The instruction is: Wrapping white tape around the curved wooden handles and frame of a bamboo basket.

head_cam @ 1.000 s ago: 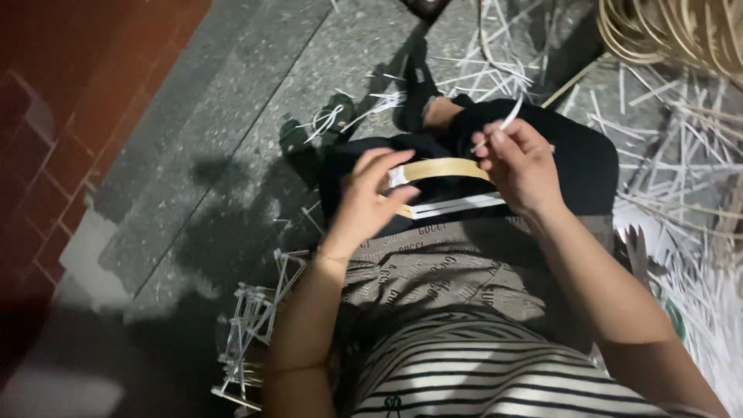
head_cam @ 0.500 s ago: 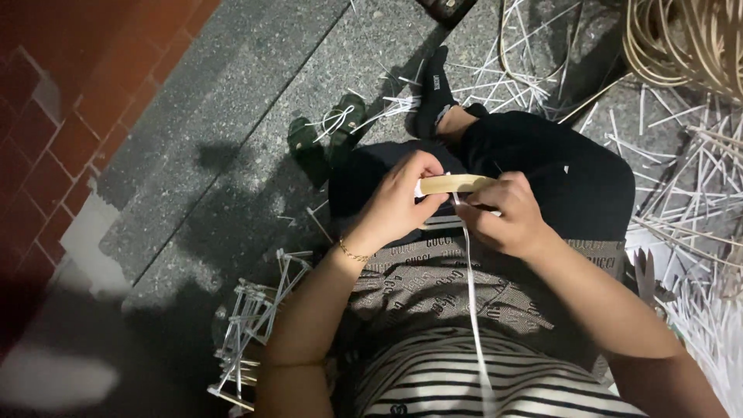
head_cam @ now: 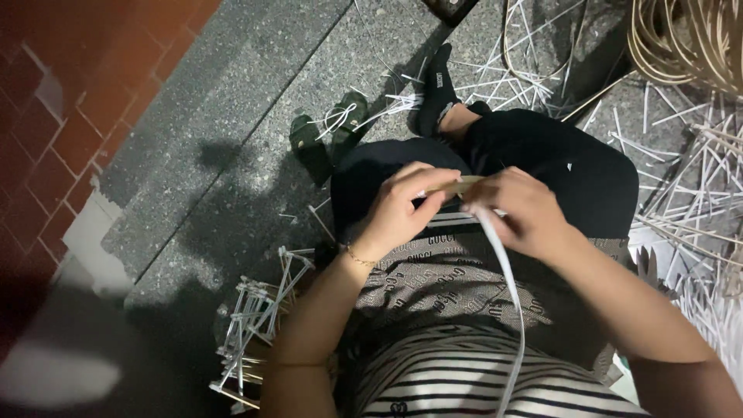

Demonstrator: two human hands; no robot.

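Observation:
My left hand (head_cam: 401, 207) and my right hand (head_cam: 523, 210) meet over my lap, both pinching a short flat tan strip (head_cam: 457, 186) held level between them. A long thin white strip (head_cam: 511, 298) runs from under my right hand's fingers down across my striped shirt toward the bottom edge. I sit with black trousers (head_cam: 557, 166) and a patterned cloth (head_cam: 457, 279) over my thighs. The strip's ends are hidden by my fingers.
A small woven frame of white strips (head_cam: 251, 321) lies on the grey stone floor at my left. A dark green sandal (head_cam: 329, 135) sits ahead. Loose white strips (head_cam: 696, 193) litter the right side, with coiled cane (head_cam: 689, 39) at the top right. A red brick wall (head_cam: 54, 101) stands left.
Both hands came together from apart and now grip the tan strip closely. The white strip, first lying across the lap, now trails down toward my chest.

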